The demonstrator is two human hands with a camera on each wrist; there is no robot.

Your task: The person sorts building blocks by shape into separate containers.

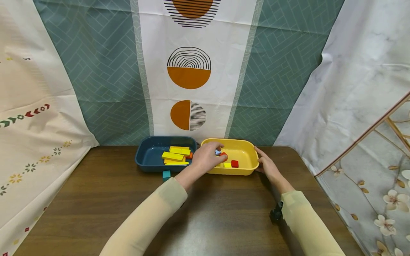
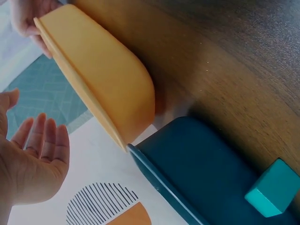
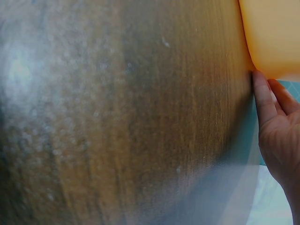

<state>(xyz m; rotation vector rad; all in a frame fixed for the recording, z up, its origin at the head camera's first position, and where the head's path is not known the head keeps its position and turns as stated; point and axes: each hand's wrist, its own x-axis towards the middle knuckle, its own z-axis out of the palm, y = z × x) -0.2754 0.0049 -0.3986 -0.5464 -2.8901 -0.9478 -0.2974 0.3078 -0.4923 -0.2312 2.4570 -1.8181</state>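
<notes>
My left hand (image 1: 206, 156) hovers over the left part of a yellow tray (image 1: 246, 152). Its thumb stands apart from loosely bent fingers, and the left wrist view shows nothing between them. Under that hand, partly hidden, lie a pale blue block (image 1: 218, 152) and a red piece (image 1: 224, 155). A yellow block (image 1: 227, 165) and a red cube (image 1: 235, 164) sit near the tray's front wall. At the tray's right end my right hand (image 1: 269, 168) touches the outer wall and rim with extended fingers; the right wrist view shows fingertips against the tray's corner.
Left of the yellow tray stands a dark blue tray (image 1: 147, 168) with several yellow blocks (image 1: 173, 156) and an orange piece (image 1: 190, 155). A teal block (image 1: 166, 175) lies on the wooden table (image 1: 217, 220) in front of it. Patterned cloth (image 1: 230, 89) hangs close behind.
</notes>
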